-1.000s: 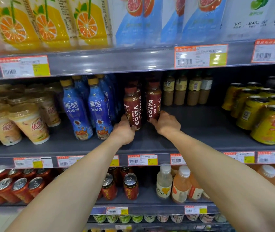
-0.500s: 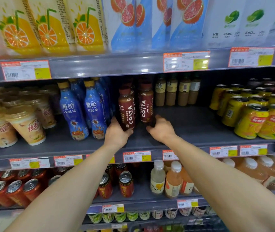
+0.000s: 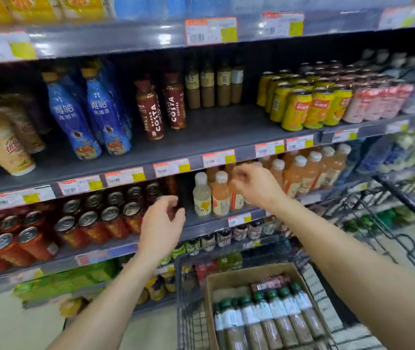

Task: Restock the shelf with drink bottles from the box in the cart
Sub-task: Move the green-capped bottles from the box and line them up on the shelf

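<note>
Two brown Costa coffee bottles [image 3: 161, 107] stand upright on the grey middle shelf [image 3: 216, 132], to the right of blue bottles. My left hand [image 3: 162, 224] hangs empty below that shelf, fingers loosely curled apart. My right hand [image 3: 257, 184] is also empty with spread fingers, in front of pale juice bottles. A cardboard box [image 3: 241, 276] sits in the wire cart [image 3: 183, 299] at the bottom, holding a row of green-capped coffee bottles [image 3: 264, 317] and a brown one lying flat behind them.
Blue coffee bottles [image 3: 92, 114] and milk tea cups [image 3: 4, 147] fill the shelf's left. Yellow cans [image 3: 305, 104] crowd its right, small bottles [image 3: 214, 84] stand at the back. Red cans [image 3: 75, 223] and juice bottles [image 3: 216, 195] sit below.
Both hands let go of the Costa bottles and dropped away from the middle shelf. The view swung down and right, bringing the cart and box into sight.
</note>
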